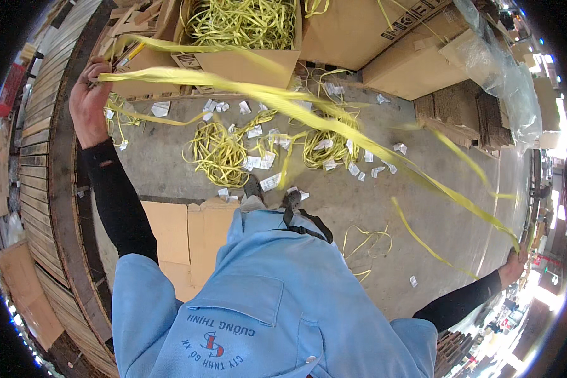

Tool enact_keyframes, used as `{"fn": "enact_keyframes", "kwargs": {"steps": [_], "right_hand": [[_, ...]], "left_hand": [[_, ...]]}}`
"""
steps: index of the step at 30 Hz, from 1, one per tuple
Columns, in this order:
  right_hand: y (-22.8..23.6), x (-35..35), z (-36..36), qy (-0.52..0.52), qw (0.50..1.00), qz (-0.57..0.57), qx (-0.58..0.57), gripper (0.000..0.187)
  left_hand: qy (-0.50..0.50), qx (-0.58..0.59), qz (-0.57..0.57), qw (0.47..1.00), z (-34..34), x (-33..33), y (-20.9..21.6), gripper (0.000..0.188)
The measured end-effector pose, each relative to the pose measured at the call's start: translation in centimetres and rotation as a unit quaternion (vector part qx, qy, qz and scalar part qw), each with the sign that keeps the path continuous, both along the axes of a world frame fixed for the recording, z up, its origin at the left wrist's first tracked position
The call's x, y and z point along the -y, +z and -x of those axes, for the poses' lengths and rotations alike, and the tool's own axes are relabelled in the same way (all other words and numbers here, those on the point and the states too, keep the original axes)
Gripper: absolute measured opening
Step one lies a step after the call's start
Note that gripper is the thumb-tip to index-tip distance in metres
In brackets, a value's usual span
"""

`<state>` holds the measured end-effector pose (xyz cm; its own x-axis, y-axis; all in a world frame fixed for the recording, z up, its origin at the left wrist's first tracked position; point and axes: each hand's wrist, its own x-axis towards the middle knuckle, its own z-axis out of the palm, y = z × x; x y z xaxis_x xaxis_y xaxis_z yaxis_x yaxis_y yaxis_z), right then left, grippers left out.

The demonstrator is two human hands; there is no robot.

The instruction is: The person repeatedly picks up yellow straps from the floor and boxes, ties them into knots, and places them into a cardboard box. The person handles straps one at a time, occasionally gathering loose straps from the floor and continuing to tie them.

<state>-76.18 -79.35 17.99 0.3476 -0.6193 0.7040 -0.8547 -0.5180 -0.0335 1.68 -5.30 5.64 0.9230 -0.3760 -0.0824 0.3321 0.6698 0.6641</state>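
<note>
Diagonally, the yellow strap (296, 111) reaches the right hand (514, 267).

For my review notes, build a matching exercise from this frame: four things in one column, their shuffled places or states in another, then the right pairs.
Things:
1. Left hand
2. Right hand
3. Open cardboard box
4. Clear plastic sheet

Places or states:
A. Low at the far right, at one end of the long yellow strap
B. Draped beside a large closed-sided carton, upper right
C. Raised at upper left, fingers around yellow strapping
D. Filled with tangled yellow straps

Pairs: 1-C, 2-A, 3-D, 4-B
</note>
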Motion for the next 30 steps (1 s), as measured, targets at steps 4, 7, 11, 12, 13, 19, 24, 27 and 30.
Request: {"fn": "enact_keyframes", "kwargs": {"steps": [4, 7, 11, 12, 13, 19, 24, 27, 30], "right_hand": [[-3.3, 2.7, 8.6, -0.097, 0.98, 0.058, -0.162, 0.018], [-6.8, 3.1, 12.6, -0.157, 0.97, -0.085, -0.165, 0.027], [-9.7, 3.4, 14.5, -0.255, 0.944, -0.187, -0.092, 0.026], [-10.0, 3.6, 14.5, -0.297, 0.936, -0.175, -0.073, 0.027], [-9.8, 3.8, 14.5, -0.328, 0.928, -0.172, -0.043, 0.029], [-7.6, 5.8, 11.1, -0.473, 0.852, -0.132, -0.181, 0.03], [-4.8, 8.3, -0.1, -0.067, 0.928, -0.191, 0.313, 0.022], [-1.2, 7.8, -10.8, 0.182, 0.683, -0.34, 0.62, 0.018], [2.4, 2.4, -23.2, 0.321, 0.657, -0.439, 0.522, 0.019]], "left_hand": [[0.178, 0.282, -0.693, 0.639, -5.1, -9.1, -6.0, 0.015], [0.094, 0.021, -0.047, 0.994, -11.7, -15.9, -10.3, 0.015], [0.125, 0.225, -0.517, 0.816, -12.8, -21.0, -9.2, 0.023], [0.141, 0.299, -0.677, 0.658, -11.9, -21.4, -8.1, 0.024], [0.156, 0.325, -0.735, 0.574, -11.0, -21.5, -6.6, 0.025], [0.165, 0.27, -0.279, 0.907, -11.4, -18.2, 2.5, 0.032], [0.053, 0.209, -0.203, 0.955, -11.6, -12.5, 12.4, 0.019], [0.077, 0.273, -0.424, 0.86, -6.8, -7.1, 17.5, 0.042], [0.117, 0.358, -0.615, 0.692, -1.4, -1.0, 21.5, 0.06]]}}
